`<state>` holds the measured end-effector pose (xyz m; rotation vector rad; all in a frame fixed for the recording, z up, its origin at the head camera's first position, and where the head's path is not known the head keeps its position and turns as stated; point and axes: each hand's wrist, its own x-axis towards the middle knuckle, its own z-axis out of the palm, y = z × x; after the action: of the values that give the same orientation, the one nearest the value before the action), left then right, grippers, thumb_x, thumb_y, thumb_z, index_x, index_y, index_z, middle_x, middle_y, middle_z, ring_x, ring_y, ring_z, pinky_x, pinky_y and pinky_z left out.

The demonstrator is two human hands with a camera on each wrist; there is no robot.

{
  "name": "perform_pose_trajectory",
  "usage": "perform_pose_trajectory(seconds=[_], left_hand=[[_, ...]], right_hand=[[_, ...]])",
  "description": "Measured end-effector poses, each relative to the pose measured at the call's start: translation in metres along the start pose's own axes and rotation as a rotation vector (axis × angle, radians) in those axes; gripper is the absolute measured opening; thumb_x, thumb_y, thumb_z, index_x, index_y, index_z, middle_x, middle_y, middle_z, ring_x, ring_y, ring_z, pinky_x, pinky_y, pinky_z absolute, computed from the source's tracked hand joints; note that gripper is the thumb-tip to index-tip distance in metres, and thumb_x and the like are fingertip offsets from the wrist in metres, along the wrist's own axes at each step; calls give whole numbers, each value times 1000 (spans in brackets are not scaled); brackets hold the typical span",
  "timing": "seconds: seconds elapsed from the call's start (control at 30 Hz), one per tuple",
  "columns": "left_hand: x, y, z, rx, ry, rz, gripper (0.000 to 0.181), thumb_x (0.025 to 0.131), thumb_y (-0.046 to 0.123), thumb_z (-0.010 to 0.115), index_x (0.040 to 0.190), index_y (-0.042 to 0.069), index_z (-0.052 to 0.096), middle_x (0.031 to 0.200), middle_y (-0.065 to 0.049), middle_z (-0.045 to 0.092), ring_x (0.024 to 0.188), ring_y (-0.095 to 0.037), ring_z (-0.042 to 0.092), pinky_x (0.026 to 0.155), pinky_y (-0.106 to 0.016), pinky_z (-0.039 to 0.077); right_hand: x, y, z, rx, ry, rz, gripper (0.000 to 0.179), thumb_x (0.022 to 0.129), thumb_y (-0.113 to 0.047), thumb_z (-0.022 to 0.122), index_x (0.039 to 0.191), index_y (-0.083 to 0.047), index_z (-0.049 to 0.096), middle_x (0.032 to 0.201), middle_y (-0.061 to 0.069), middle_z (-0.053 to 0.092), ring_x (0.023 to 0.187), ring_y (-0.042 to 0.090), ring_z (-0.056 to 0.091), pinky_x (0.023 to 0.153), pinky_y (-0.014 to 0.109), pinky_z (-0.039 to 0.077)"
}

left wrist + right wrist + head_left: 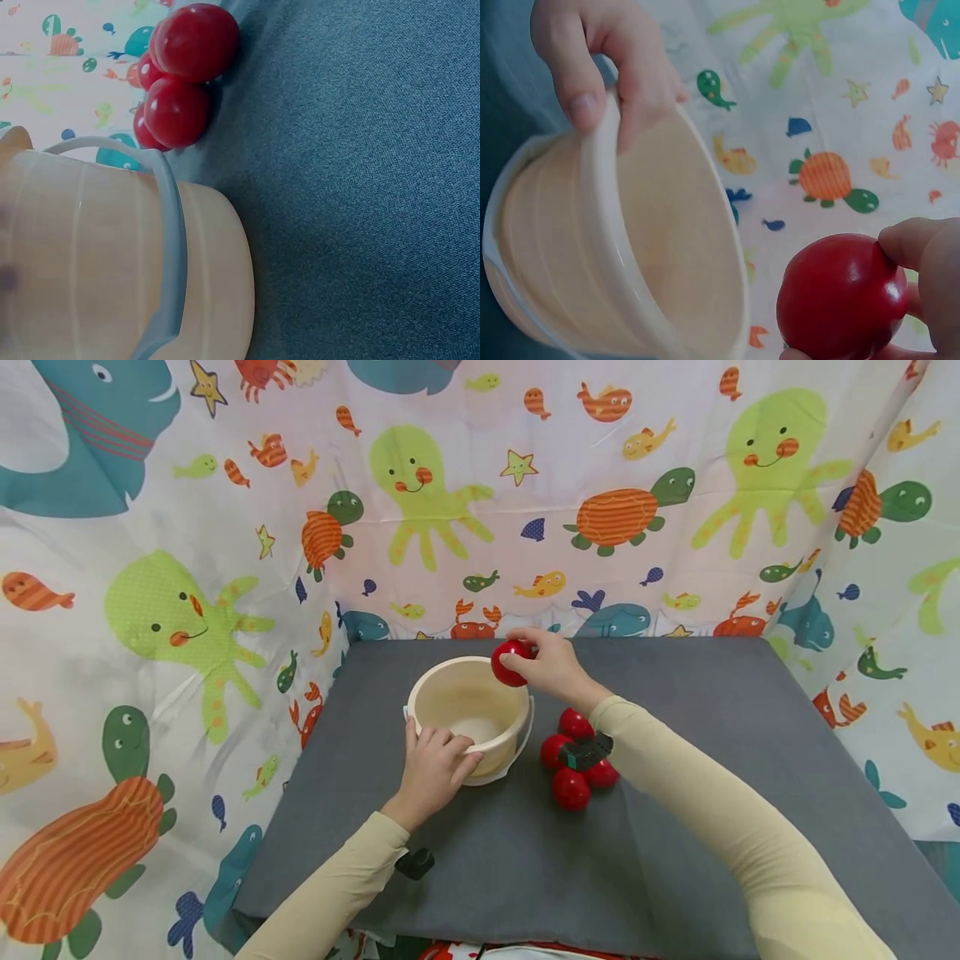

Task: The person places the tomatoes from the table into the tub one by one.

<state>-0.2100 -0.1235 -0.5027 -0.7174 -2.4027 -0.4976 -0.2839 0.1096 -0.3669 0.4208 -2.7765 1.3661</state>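
Observation:
A cream plastic bucket [468, 710] stands upright on the grey cloth, its pale handle [174, 240] hanging down the side. My left hand [433, 768] grips the near rim, with the thumb outside and fingers over the edge, as the right wrist view shows. Between thumb and fingertips my right hand [551, 667] pinches a shiny red ball [844, 296] at the bucket's right rim, overlapping it in the head view. Several more red balls [572, 789] lie grouped on the cloth right of the bucket, partly covered by the right wrist's black band.
A dark grey cloth [697, 710] covers the table. Behind it and at both sides hang white curtains [465, 435] printed with sea animals. The front table edge [450, 931] lies near my body. A black wrist camera [415, 863] sits under my left wrist.

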Motion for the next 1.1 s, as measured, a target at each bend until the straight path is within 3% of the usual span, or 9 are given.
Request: perform_pose_trajectory(seconds=[0.4, 0.87, 1.1], left_hand=[[1, -2, -1, -2, -35, -13, 21, 94, 38, 69, 97, 18, 73, 87, -5, 63, 92, -28, 56, 113, -81, 18], [0, -4, 2, 3, -39, -18, 21, 93, 39, 70, 98, 19, 74, 88, -6, 63, 93, -27, 56, 113, -80, 20], [0, -5, 3, 16, -48, -21, 23, 95, 41, 68, 98, 19, 74, 89, -6, 63, 92, -27, 56, 113, -80, 21]], right_hand=[[8, -1, 39, 19, -49, 51, 49, 93, -29, 69, 139, -13, 59, 134, 15, 63, 117, 33, 61, 94, 47, 60], [12, 7, 83, -51, -111, 1, 48, 94, -27, 69, 137, -8, 62, 134, 14, 67, 117, 30, 63, 98, 42, 59], [12, 8, 93, -86, -131, 2, 46, 95, -27, 68, 137, -8, 63, 133, 14, 68, 116, 29, 64, 98, 42, 59]])
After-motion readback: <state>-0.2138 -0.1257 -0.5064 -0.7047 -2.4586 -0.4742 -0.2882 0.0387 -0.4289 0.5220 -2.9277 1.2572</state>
